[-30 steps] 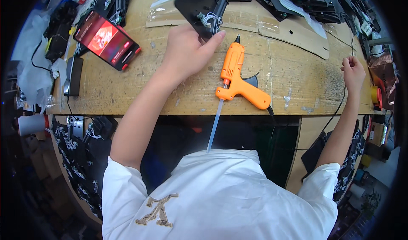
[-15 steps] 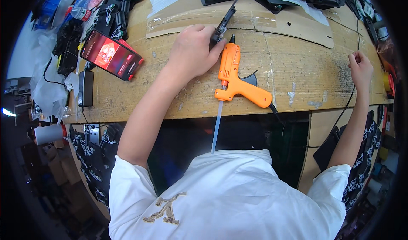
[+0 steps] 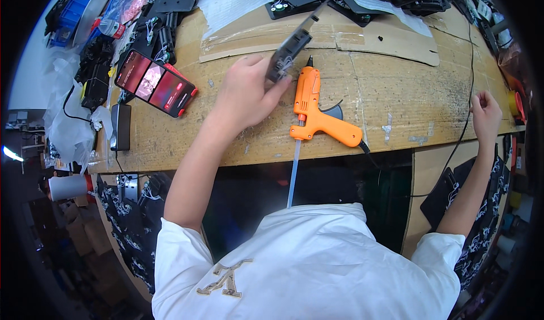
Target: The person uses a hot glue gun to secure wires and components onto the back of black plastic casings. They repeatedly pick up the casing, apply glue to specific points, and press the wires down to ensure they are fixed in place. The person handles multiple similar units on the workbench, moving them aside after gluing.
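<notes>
My left hand grips a flat black plastic part by its near end, thumb on one side. The part is tilted up above the table and smeared a little by motion; pale wiring shows near my thumb. Just right of this hand lies an orange glue gun, black nozzle pointing away from me, with a translucent glue stick sticking out of its rear past the table edge. Far to the right, my right hand is raised with its fingers curled closed, near a black cable. Anything inside those fingers is hidden.
A lit phone lies at the left, near a black box-shaped device. Flat cardboard covers the table's far part. Beyond it are white foam sheets and several black panels. Blue bins stand far left.
My left hand has drawn back slightly to the left with the black part, which now shows more of its wired face. My right hand has moved slightly down, its fingers still closed.
</notes>
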`<state>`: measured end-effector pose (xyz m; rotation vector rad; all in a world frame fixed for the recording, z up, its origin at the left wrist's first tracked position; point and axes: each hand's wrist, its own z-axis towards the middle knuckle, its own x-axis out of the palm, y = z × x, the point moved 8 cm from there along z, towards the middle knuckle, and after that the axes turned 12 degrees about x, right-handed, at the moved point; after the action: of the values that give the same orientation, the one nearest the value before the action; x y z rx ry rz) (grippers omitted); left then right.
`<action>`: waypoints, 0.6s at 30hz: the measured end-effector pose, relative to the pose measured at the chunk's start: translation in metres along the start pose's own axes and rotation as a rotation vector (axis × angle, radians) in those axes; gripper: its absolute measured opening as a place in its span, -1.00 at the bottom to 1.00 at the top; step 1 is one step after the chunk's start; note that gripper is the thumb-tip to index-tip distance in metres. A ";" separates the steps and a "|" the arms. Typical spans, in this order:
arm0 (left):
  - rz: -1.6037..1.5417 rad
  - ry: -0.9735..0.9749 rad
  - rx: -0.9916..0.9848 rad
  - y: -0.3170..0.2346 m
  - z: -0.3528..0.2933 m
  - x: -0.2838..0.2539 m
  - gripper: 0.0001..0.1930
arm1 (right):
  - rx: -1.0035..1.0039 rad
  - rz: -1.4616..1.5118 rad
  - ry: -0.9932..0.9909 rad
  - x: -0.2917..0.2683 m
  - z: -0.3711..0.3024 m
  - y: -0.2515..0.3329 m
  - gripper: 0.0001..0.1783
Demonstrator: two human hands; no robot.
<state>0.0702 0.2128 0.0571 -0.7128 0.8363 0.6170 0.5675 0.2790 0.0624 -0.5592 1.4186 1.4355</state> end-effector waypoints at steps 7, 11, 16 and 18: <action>-0.362 -0.384 -0.433 0.024 -0.063 -0.038 -0.82 | 0.120 0.360 -0.181 -0.098 -0.061 -0.036 -0.89; -0.835 -0.753 -0.583 0.021 -0.111 -0.037 -0.87 | -0.084 1.003 -0.304 -0.227 -0.091 -0.102 -0.67; -1.048 -0.857 -0.564 0.025 -0.137 -0.009 -0.87 | -0.160 1.515 -0.241 -0.339 -0.171 -0.089 -0.88; -1.147 -0.913 -0.473 0.038 -0.152 -0.006 -0.86 | -0.135 1.536 0.292 -0.254 -0.200 0.020 -0.84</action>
<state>-0.0273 0.1185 -0.0212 -1.0558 -0.6114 0.0202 0.5879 0.0150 0.2493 0.4654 2.1019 2.6811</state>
